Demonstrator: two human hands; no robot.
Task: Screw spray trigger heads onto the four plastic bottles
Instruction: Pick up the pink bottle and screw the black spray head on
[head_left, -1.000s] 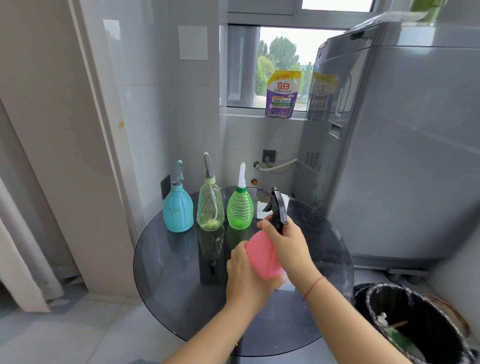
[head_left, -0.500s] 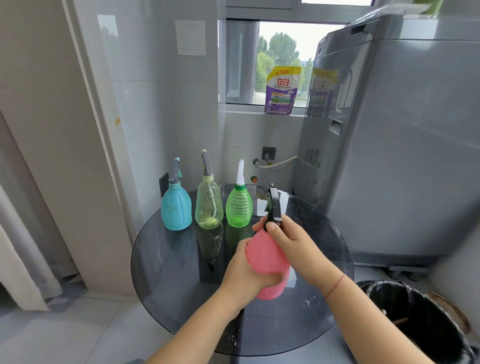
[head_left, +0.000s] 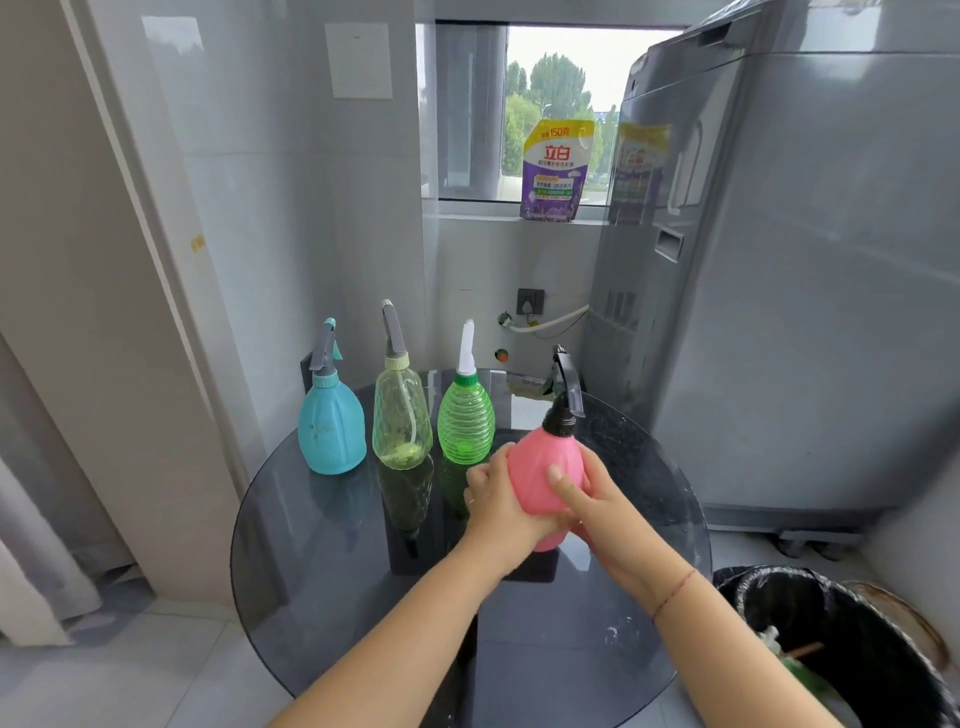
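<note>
Both hands wrap the pink plastic bottle (head_left: 543, 475) with its black trigger head (head_left: 563, 395) fitted on top, the left hand (head_left: 501, 501) curled around its left side, the right hand (head_left: 592, 512) around its right. It stands upright over the round dark glass table (head_left: 322, 571), just right of 3 capped bottles: the blue bottle (head_left: 331, 428), the clear yellowish bottle (head_left: 401, 421) and the ribbed green bottle (head_left: 465, 423).

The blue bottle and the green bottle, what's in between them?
In the head view, the clear yellowish bottle stands between the blue bottle and the green bottle.
</note>
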